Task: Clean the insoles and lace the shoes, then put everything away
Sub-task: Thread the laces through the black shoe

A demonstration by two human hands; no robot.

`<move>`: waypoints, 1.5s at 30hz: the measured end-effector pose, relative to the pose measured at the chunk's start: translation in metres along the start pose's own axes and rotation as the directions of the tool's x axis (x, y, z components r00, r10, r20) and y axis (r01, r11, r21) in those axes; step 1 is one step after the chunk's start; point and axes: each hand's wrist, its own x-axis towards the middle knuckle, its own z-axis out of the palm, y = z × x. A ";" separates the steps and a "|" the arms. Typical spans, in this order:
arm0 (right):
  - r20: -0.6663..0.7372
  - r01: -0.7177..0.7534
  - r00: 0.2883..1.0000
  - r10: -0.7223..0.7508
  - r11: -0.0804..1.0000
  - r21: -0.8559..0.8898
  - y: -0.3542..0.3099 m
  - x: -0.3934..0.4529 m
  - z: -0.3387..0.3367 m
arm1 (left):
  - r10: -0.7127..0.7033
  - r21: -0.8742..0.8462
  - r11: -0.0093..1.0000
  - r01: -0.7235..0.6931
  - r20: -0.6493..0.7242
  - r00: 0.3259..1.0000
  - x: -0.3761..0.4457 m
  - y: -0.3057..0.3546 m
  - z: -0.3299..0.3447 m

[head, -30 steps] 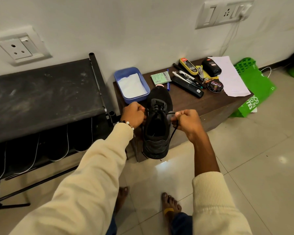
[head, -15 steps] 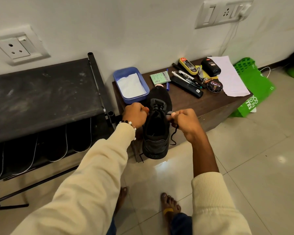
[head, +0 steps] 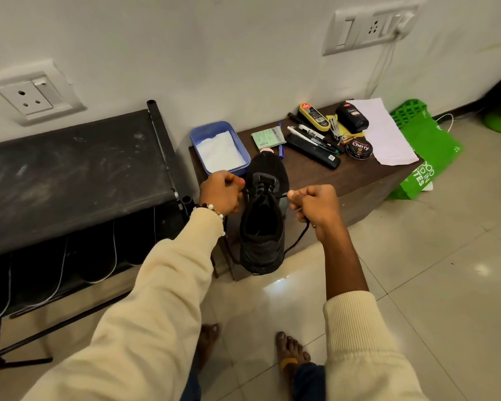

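My black shoe rack (head: 70, 175) fills the 9 o'clock side; its lower shelf is dark, and I cannot make out what lies there beyond pale curved edges. At 2 o'clock, a green bag (head: 428, 157) is partly hidden behind the brown cabinet (head: 359, 180).

The black shoe (head: 262, 215) sits on the cabinet's near corner, at the centre of my view. Its long axis runs from 6 to 12 o'clock, toe toward the wall, heel overhanging the edge toward me. The inside of the shoe is too dark to see.

My left hand (head: 222, 193), at 9 o'clock of the shoe, is curled tight on one end of the lace (head: 297, 241). My right hand (head: 315, 205), at 3 o'clock, pinches the other end, which hangs down below my fist.

At 11 o'clock of the shoe stands a blue tub (head: 219, 147) holding something white. At 1 o'clock, a round polish tin (head: 359, 148) lies among pens and bottles too small to tell apart.
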 end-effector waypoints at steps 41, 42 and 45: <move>-0.110 0.548 0.831 -0.545 0.837 -0.005 -0.291 -0.131 -0.090 | 0.504 0.135 0.859 -0.495 -0.044 0.863 -0.121 0.282 -0.082; -0.095 0.558 0.826 -0.556 0.830 -0.006 -0.292 -0.130 -0.090 | 0.521 0.155 0.846 -0.511 -0.031 0.853 -0.120 0.283 -0.081; -0.034 0.587 0.809 -0.587 0.809 0.012 -0.294 -0.125 -0.091 | 0.551 0.135 0.825 -0.549 0.028 0.834 -0.118 0.284 -0.080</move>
